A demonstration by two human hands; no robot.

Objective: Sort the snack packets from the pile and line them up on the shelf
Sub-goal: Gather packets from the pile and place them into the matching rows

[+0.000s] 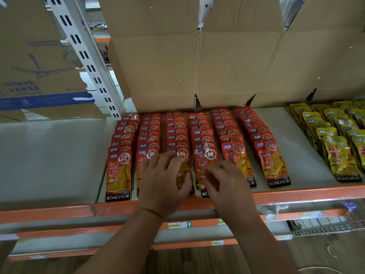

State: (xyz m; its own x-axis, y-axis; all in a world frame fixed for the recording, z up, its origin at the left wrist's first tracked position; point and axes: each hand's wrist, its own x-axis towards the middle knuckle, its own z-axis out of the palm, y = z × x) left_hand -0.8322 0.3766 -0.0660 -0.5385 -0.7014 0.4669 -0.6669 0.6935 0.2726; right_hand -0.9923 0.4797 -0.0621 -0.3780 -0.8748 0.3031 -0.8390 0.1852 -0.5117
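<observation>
Six rows of red snack packets [231, 133] on shelf [308, 165]; left hand [164, 175] grips third-row front packet [184, 171], right hand [223, 182] pinches fourth-row front packet [205, 157].

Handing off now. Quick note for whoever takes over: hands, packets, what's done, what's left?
Left hand: grips the third-row packet at the front edge.
Right hand: fingers curled on the fourth-row packet, also at the front.
Things: six red rows run front to back on the shelf, with yellow packets in rows to their right. The pile is not in view.
Done: both colours are sorted and lined up.
Left: probably square up these two front packets. Whether more packets wait cannot be told.
</observation>
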